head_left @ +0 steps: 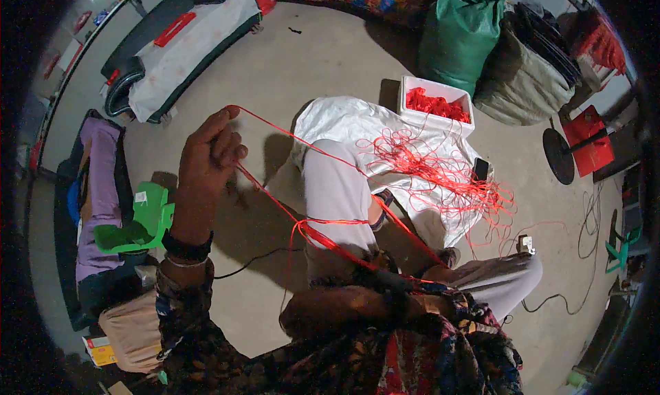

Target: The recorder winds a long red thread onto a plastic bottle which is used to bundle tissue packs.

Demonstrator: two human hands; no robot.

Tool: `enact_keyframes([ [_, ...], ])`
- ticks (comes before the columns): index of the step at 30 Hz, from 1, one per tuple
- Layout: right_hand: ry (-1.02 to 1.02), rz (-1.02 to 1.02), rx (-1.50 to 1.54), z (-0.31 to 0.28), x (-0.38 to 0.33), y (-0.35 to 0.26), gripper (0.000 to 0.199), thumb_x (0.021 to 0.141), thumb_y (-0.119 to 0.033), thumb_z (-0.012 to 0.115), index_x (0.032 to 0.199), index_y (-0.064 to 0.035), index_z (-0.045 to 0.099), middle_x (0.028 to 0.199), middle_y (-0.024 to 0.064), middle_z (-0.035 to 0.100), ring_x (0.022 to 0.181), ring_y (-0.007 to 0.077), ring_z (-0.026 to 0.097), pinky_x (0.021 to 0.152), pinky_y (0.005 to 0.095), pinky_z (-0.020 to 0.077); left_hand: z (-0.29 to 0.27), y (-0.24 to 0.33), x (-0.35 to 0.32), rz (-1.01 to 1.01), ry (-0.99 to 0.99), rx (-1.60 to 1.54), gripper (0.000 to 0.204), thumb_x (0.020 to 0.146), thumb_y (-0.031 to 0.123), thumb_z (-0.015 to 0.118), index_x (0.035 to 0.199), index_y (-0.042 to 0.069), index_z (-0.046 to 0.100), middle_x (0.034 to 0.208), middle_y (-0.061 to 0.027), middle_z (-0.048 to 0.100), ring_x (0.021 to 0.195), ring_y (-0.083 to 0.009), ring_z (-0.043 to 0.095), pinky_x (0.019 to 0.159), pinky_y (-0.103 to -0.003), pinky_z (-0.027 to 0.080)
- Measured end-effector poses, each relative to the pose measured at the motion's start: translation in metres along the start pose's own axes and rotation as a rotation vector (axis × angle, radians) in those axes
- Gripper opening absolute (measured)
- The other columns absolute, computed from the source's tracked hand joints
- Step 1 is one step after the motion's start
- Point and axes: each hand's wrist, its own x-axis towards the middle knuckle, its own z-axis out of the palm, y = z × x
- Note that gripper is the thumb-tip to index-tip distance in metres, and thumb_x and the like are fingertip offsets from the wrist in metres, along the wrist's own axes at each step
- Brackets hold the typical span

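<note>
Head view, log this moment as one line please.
left hand: raised, pinching red thread | right hand: low by knee, on same thread | thread: looped round knee | loose tangle on white sack

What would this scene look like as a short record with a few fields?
Left hand: left hand raised, fingers pinching red thread
Right hand: right hand low by the lap, gripping the same thread
Thread path: looped around the knee
Loose thread: tangled pile on white sheet
Box: white box holding red thread
Nearby: green plastic stool, green sack
</note>
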Motion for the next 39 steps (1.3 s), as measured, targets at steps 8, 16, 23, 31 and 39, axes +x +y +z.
enact_keyframes([
  [8, 0.128, 0.096, 0.448, -0.059, -0.004, 0.017, 0.015, 0.086, -0.006, 0.055, 0.097, 0.0028, 0.061, 0.067, 0.0084, 0.059, 0.060, 0.0137, 0.055, 0.061, 0.0297, 0.0469, -0.018, -0.003, 0.000, -0.034, -0.003, -0.071, 0.019, 0.088, 0.017, 0.056, 0.101, 0.003, 0.057, 0.048, 0.0061, 0.027, 0.042, -0.0065, 0.027, 0.054, -0.025, 0.034],
  [16, 0.183, 0.243, 0.196, -0.031, 0.003, 0.028, 0.027, 0.088, -0.022, 0.057, 0.097, 0.0035, 0.060, 0.080, 0.0105, 0.063, 0.076, 0.0190, 0.061, 0.069, 0.0347, 0.0484, 0.002, -0.004, -0.003, 0.021, 0.078, 0.073, 0.024, 0.088, 0.021, 0.056, 0.102, 0.001, 0.056, 0.046, 0.0053, 0.028, 0.042, -0.0073, 0.029, 0.055, -0.027, 0.036],
  [23, 0.213, 0.063, -0.847, 0.041, 0.016, 0.054, 0.015, 0.074, -0.024, 0.057, 0.070, -0.0098, 0.059, 0.066, 0.0084, 0.059, 0.060, 0.0207, 0.057, 0.050, 0.0382, 0.0425, 0.016, -0.001, -0.003, -0.008, 0.055, 0.048, 0.024, 0.088, 0.022, 0.056, 0.102, 0.002, 0.056, 0.046, 0.0051, 0.028, 0.042, -0.0081, 0.030, 0.056, -0.028, 0.037],
  [31, 0.145, 0.084, -0.447, 0.018, 0.025, 0.037, 0.021, 0.078, -0.026, 0.057, 0.066, -0.0084, 0.059, 0.065, 0.0095, 0.060, 0.059, 0.0236, 0.059, 0.050, 0.0406, 0.0437, 0.013, -0.005, -0.006, 0.080, 0.119, 0.227, 0.022, 0.088, 0.020, 0.056, 0.100, 0.002, 0.057, 0.047, 0.0048, 0.028, 0.043, -0.0085, 0.031, 0.055, -0.028, 0.037],
  [39, 0.078, 0.044, -0.101, 0.007, 0.010, 0.008, 0.028, 0.081, -0.027, 0.057, 0.062, -0.0069, 0.058, 0.063, 0.0105, 0.061, 0.058, 0.0266, 0.060, 0.050, 0.0431, 0.0449, -0.001, -0.016, 0.015, 0.005, -0.097, -0.040, 0.023, 0.085, 0.011, 0.055, 0.107, 0.002, 0.055, 0.060, 0.0040, 0.036, 0.054, -0.0077, 0.037, 0.057, -0.025, 0.039],
])
